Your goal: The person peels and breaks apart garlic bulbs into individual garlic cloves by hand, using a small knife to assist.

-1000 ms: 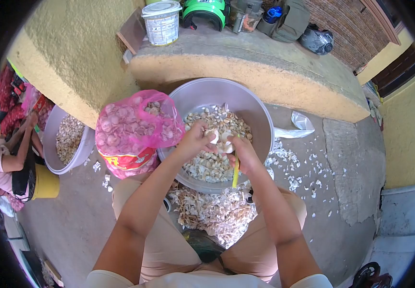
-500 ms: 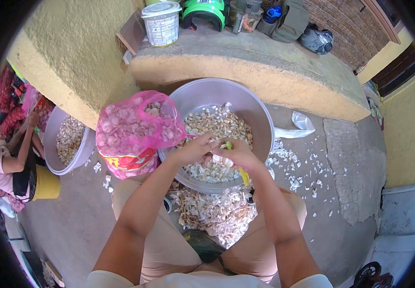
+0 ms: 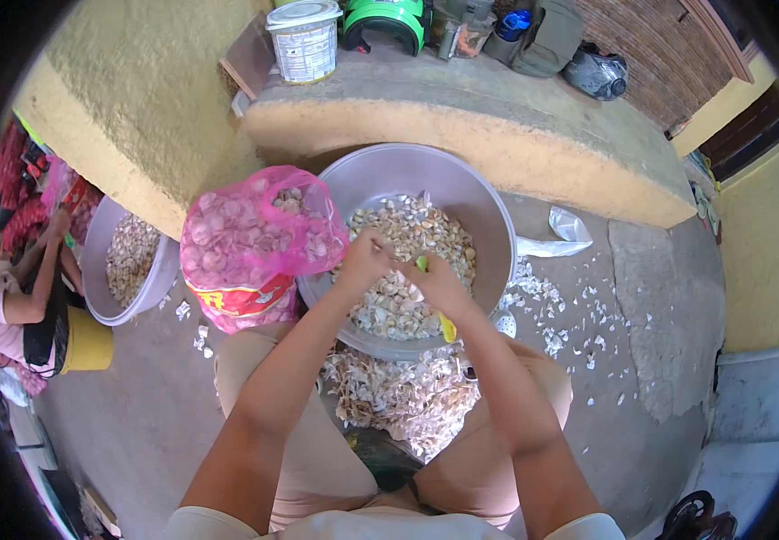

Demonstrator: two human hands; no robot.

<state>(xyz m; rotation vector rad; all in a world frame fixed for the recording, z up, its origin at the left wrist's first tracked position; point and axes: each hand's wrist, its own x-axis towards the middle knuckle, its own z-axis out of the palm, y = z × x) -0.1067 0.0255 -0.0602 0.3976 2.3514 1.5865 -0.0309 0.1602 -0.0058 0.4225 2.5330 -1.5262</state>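
Observation:
My left hand (image 3: 366, 258) is closed over a large lilac basin (image 3: 490, 193), its fingertips close to my right hand; what it holds is hidden. My right hand (image 3: 437, 284) is wrapped round a slim tool; a green bit shows by the thumb and a yellow end (image 3: 448, 328) pokes out below the palm. No blade can be made out. Loose garlic cloves (image 3: 407, 306) cover the bottom of the basin. Left of it stands a pink mesh sack (image 3: 236, 229) full of garlic bulbs, its open top leaning on the rim.
A heap of garlic skins (image 3: 403, 391) lies between my knees. Skin scraps (image 3: 556, 315) litter the floor at right. Behind the basin runs a concrete ledge (image 3: 461, 121) with a white bucket (image 3: 305, 45) and helmets. At left, a person (image 3: 18, 306) sits by another basin (image 3: 162, 274).
My left hand has moved slightly left and up. White garlic that showed between the hands is no longer visible there. The yellow tool end has shifted a little left.

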